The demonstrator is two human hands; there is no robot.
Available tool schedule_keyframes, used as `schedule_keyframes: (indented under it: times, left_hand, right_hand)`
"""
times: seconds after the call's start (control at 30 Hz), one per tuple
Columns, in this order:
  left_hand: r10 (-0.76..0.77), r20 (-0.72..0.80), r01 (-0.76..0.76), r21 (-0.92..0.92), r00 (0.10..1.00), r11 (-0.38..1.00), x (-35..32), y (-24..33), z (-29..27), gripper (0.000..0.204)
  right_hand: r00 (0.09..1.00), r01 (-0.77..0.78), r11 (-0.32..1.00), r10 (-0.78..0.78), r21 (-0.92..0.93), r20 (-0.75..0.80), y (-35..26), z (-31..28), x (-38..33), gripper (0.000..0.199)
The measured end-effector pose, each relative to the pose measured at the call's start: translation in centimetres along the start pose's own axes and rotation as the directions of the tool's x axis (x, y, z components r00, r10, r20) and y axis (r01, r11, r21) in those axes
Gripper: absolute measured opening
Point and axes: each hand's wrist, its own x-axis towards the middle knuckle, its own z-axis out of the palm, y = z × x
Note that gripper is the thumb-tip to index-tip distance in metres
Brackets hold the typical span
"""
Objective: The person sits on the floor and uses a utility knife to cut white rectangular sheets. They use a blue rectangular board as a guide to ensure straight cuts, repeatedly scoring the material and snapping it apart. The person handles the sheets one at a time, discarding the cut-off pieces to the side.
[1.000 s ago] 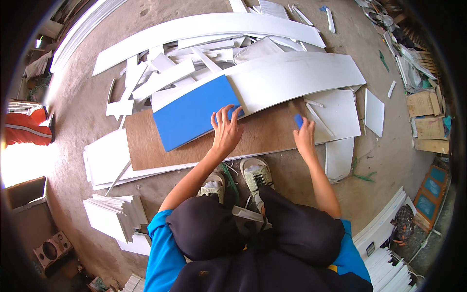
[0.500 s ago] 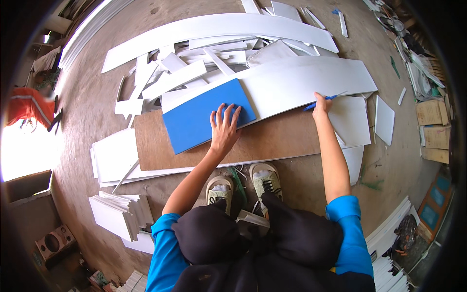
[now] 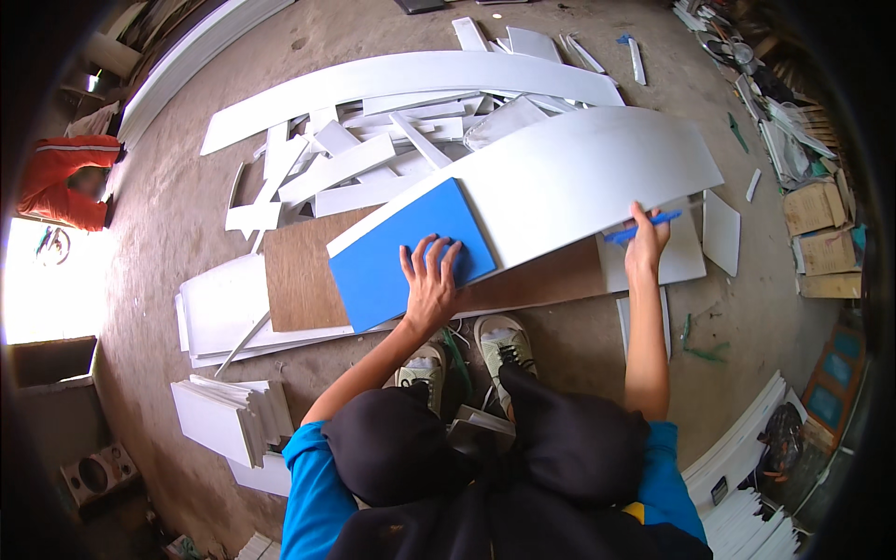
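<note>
My left hand [image 3: 431, 285] is at the near edge of a flat blue rectangular panel [image 3: 406, 247], its bent fingers spread on top and the thumb out of sight. That panel lies across the left end of a long white board [image 3: 588, 159]. My right hand [image 3: 644, 245] holds a slim blue tool [image 3: 658, 220], possibly a cutter; its tip cannot be made out. The fingertips of that hand meet the white board's near edge toward its right end. Beneath, a brown board [image 3: 297, 285] rests on white sheets [image 3: 224, 303].
White offcuts [image 3: 359, 173] lie heaped beyond, with a curved white strip [image 3: 411, 75] across them. A stack of white pieces [image 3: 219, 420] stands at the left. Cardboard boxes [image 3: 821, 215] line the right side. A person in orange trousers [image 3: 70, 177] is at far left.
The white board and blue panel have shifted toward me and tilted, uncovering more brown board at the left. My right hand has turned and come slightly nearer with the blue tool.
</note>
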Motion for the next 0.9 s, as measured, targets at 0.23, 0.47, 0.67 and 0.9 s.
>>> schedule_keyframes:
  times: [0.23, 0.47, 0.67, 0.9]
  left_hand:
    - [-0.028, -0.048, 0.025, -0.06, 0.998, 0.998, 4.7, 0.1, -1.2, 0.077]
    - [0.088, 0.077, -0.086, -0.039, 0.993, 0.996, 0.7, 0.2, -1.5, 0.079]
    - [0.167, 0.265, -0.154, -0.068, 0.95, 0.986, -2.6, 0.6, -1.1, 0.079]
    - [0.187, 0.314, -0.205, 0.024, 0.931, 0.978, -2.3, -0.1, 1.7, 0.077]
  right_hand:
    - [0.992, 0.128, 0.992, -0.128, -0.005, -0.018, -4.6, 3.7, 2.1, 0.03]
    - [0.995, 0.045, 0.993, -0.055, -0.108, -0.086, -3.8, -2.0, -3.9, 0.049]
    - [0.981, -0.082, 0.988, 0.058, -0.127, -0.184, 1.9, -8.5, -7.7, 0.035]
    - [0.959, -0.203, 0.967, 0.165, -0.152, -0.231, 8.6, -10.4, -6.4, 0.028]
